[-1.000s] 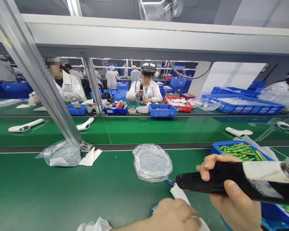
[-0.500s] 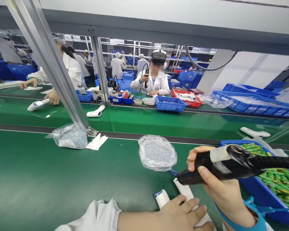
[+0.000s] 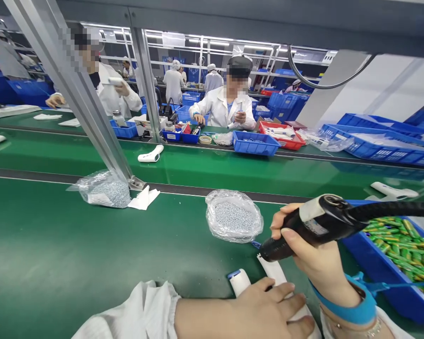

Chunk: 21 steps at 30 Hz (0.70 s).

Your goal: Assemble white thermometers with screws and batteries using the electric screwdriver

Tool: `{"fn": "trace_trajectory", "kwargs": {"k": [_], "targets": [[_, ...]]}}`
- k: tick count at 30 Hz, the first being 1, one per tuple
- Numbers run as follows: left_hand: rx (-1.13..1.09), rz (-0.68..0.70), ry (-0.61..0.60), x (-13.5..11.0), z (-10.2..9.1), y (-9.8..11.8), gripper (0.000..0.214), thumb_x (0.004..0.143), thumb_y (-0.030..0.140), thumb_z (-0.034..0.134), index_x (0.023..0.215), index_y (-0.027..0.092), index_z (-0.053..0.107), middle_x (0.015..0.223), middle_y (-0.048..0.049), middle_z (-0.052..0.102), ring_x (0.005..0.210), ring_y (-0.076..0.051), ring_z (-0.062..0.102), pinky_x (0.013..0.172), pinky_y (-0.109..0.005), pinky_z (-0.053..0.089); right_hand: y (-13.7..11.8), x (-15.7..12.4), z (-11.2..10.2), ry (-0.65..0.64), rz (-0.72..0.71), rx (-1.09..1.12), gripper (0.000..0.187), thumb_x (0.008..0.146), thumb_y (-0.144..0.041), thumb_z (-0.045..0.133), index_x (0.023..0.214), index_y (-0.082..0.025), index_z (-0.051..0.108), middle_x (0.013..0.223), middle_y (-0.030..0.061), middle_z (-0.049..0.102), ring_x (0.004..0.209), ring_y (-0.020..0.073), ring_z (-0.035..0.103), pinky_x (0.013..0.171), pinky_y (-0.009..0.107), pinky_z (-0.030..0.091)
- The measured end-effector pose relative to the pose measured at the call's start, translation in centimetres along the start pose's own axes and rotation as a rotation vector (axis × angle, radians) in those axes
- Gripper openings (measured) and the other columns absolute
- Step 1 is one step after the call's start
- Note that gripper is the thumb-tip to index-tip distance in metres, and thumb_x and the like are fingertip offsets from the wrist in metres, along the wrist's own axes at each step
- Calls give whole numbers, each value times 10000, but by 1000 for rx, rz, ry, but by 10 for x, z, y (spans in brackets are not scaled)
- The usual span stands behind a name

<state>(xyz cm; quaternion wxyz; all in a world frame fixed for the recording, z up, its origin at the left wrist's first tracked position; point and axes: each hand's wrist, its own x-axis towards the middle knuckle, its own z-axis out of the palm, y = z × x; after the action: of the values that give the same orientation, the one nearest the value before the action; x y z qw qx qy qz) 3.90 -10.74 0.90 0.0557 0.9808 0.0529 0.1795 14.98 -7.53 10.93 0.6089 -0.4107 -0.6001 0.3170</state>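
Note:
My right hand [image 3: 316, 261] is wrapped around a black electric screwdriver [image 3: 305, 228] with a thick black cable. Its nose points down to the left, at the far end of a white plastic housing [image 3: 273, 270]. Over that housing lies my left hand [image 3: 259, 306], fingers curved across it and holding it on the green bench; the thumb side hides part of it. Beside it, partly under the left hand, is a second white piece with a blue end [image 3: 239, 281]. A small blue part [image 3: 256, 245] lies by the screwdriver's nose, whose tip contact I cannot make out.
An open clear bag of small screws [image 3: 233, 216] stands ahead, another bag [image 3: 106, 192] by the metal post [image 3: 74, 94]. A blue bin [image 3: 371, 278] of green-yellow batteries is at right. White devices [image 3: 150, 154] lie on the green conveyor [image 3: 205, 165]; co-workers sit beyond.
The view has shifted slightly. My hands keep the same hold on the screwdriver and housing. Across the conveyor, one co-worker has lowered a tool; another has raised a white device.

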Motion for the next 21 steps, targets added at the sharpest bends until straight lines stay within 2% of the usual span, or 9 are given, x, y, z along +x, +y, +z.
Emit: {"fn": "trace_trajectory", "kwargs": {"k": [5, 8, 12, 17, 19, 21], "targets": [[-11, -20, 35, 0, -1, 3, 372, 900, 397, 391, 1161, 184, 549, 1264, -81, 556, 1164, -257, 484, 831, -362, 453, -6, 1, 2, -79, -34, -114, 164, 778, -214, 630, 911, -195, 536, 702, 10, 599, 508, 129, 578, 460, 225, 514], [-20, -28, 35, 0, -5, 4, 401, 905, 413, 374, 1188, 176, 530, 1253, -78, 561, 1158, -255, 480, 828, -363, 455, -6, 0, 1, -96, -38, -89, 184, 761, -215, 647, 908, -196, 538, 707, 10, 602, 515, 130, 578, 473, 234, 523], [-11, -24, 39, -1, -8, 2, 406, 888, 399, 396, 1193, 159, 516, 1262, -92, 549, 1178, -267, 464, 849, -377, 447, 1, -5, -4, -58, -14, -38, 185, 786, -246, 650, 927, -208, 538, 713, 3, 597, 536, 122, 563, 495, 232, 515], [20, -11, 97, -4, 1, 5, 387, 906, 367, 379, 1218, 162, 484, 1307, -102, 506, 1203, -274, 438, 888, -372, 425, 2, -7, -8, -55, -31, -4, 209, 799, -286, 652, 975, -224, 557, 778, 22, 623, 574, 126, 579, 546, 252, 519], [1, 15, 140, -5, 3, 3, 345, 904, 364, 403, 1177, 186, 515, 1260, -85, 550, 1169, -253, 476, 873, -338, 430, -7, -2, -8, -38, -44, 48, 234, 766, -345, 683, 958, -242, 599, 810, 37, 656, 523, 123, 575, 512, 262, 514], [-43, -28, 167, -4, 1, -7, 250, 898, 348, 431, 1052, 228, 587, 1107, -43, 640, 1038, -203, 565, 803, -276, 453, -21, 2, -11, 56, -55, 68, 262, 689, -428, 730, 867, -258, 643, 767, 29, 672, 444, 114, 544, 456, 259, 489]]}}
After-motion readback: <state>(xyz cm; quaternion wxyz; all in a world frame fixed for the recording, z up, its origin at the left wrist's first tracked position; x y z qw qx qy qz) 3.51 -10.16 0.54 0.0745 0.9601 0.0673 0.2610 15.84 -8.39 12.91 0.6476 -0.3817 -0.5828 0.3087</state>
